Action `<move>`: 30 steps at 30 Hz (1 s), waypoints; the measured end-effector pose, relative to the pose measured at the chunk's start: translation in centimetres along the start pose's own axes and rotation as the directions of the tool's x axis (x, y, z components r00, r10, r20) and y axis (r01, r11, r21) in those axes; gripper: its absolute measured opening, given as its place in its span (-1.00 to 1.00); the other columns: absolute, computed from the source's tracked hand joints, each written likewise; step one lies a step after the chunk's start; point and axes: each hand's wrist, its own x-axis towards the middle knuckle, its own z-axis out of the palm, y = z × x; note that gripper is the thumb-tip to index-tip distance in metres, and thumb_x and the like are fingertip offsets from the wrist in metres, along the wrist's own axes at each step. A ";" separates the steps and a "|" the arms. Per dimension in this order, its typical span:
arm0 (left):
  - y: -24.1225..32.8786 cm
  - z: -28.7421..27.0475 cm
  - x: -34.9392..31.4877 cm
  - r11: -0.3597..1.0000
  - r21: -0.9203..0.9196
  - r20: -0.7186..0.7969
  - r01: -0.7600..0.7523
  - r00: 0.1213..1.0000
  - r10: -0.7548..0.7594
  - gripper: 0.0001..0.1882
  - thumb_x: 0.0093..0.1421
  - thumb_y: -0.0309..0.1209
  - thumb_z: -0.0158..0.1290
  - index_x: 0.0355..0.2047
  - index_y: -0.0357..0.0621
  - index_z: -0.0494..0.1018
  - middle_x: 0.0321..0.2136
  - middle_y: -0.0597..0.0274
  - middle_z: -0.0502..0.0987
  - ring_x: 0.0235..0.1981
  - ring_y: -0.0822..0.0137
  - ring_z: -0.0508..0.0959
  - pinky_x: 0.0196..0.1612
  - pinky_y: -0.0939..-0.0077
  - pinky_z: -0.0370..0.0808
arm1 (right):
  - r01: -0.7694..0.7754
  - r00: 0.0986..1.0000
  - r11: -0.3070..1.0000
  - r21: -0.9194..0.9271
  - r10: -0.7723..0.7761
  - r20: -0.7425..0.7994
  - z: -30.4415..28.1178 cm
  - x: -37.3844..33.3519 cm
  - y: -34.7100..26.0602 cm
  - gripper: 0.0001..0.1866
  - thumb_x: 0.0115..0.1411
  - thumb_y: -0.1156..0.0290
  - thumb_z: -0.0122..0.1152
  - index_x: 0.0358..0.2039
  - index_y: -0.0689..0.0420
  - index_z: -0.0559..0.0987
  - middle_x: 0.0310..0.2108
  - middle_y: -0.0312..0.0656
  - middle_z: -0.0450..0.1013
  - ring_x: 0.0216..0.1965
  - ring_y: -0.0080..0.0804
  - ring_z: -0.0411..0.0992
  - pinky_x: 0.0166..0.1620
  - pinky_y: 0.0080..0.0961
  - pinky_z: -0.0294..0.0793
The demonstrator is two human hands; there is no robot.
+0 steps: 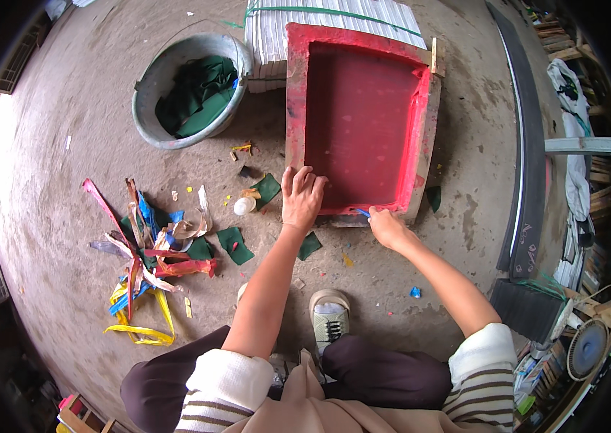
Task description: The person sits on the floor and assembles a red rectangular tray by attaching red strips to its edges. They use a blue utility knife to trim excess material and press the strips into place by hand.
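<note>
A red-coated screen printing frame (297,94) with a dark red mesh leans against a stack of white sheets. My left hand (302,198) holds the frame's near left corner, its fingers bent over the rim. At the near edge, right of the middle, my right hand (390,228) is closed around a slim blue tool (361,212). The tool's tip touches or lies very near the red rim; its exact kind is hidden by my fingers.
Left of the frame stands a grey bucket (148,123) with dark green cloth (208,119). Coloured tape strips (182,268) lie heaped at the left, near green scraps (234,245) and a white round piece (245,206). White sheets (265,36) are stacked behind; a fan (587,349) stands right.
</note>
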 end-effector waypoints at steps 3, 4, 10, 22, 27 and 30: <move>0.0 -0.1 -0.1 1.000 0.008 0.006 0.000 1.000 0.000 -0.82 0.01 -0.37 0.04 -0.32 0.10 0.41 -0.33 0.38 0.39 0.05 0.37 0.25 0.24 0.13 0.03 | 0.014 0.999 0.998 0.059 -0.017 0.043 -0.1 0.3 0.4 -0.70 0.24 0.35 -0.18 -0.15 0.30 0.39 -0.32 0.21 0.45 -0.15 0.10 0.44 -0.10 -0.04 0.42; 0.0 0.0 0.0 1.000 0.011 0.005 -0.001 1.000 0.001 -0.82 0.01 -0.37 0.04 -0.31 0.10 0.41 -0.33 0.38 0.39 0.05 0.37 0.25 0.24 0.13 0.04 | 0.027 0.998 0.997 0.070 -0.031 0.050 0.0 0.6 0.8 -0.70 0.24 0.35 -0.17 -0.16 0.30 0.39 -0.31 0.22 0.45 -0.16 0.12 0.43 -0.10 -0.04 0.42; 0.1 -0.1 0.1 1.000 0.017 0.001 -0.005 1.000 0.005 -0.81 0.01 -0.37 0.04 -0.31 0.10 0.41 -0.33 0.38 0.39 0.04 0.37 0.25 0.24 0.13 0.04 | 0.084 0.994 0.994 0.072 -0.088 0.057 0.4 1.5 1.8 -0.71 0.22 0.35 -0.15 -0.18 0.31 0.41 -0.34 0.22 0.46 -0.21 0.13 0.45 -0.14 -0.04 0.43; 0.1 0.2 -0.1 0.999 0.035 0.006 0.008 1.000 -0.008 -0.81 0.00 -0.39 0.06 -0.32 0.16 0.44 -0.34 0.44 0.39 0.04 0.39 0.25 0.24 0.14 0.00 | 0.104 0.982 0.769 -0.631 -0.179 -0.056 -1.5 -1.8 1.7 -0.76 0.09 0.48 0.03 -0.19 0.13 0.46 -0.53 -0.23 0.54 -0.47 -0.41 0.55 -0.47 -0.48 0.52; -0.2 0.1 -0.1 1.000 0.022 0.019 0.014 1.000 -0.015 -0.81 0.00 -0.39 0.06 -0.32 0.16 0.43 -0.34 0.43 0.39 0.04 0.39 0.25 0.24 0.13 0.00 | 0.159 0.937 0.753 -0.638 -0.319 -0.143 -1.4 -2.9 1.2 -0.75 0.07 0.47 0.02 -0.19 0.11 0.44 -0.61 -0.27 0.51 -0.54 -0.43 0.53 -0.53 -0.51 0.47; -0.2 0.1 0.0 1.000 0.023 0.016 0.002 1.000 -0.002 -0.80 -0.01 -0.39 0.07 -0.32 0.15 0.43 -0.34 0.42 0.39 0.04 0.38 0.26 0.24 0.13 0.01 | 0.168 0.922 0.721 -0.672 -0.357 -0.151 -0.6 -2.6 1.1 -0.75 0.06 0.46 0.03 -0.19 0.10 0.41 -0.66 -0.29 0.48 -0.56 -0.45 0.53 -0.55 -0.50 0.44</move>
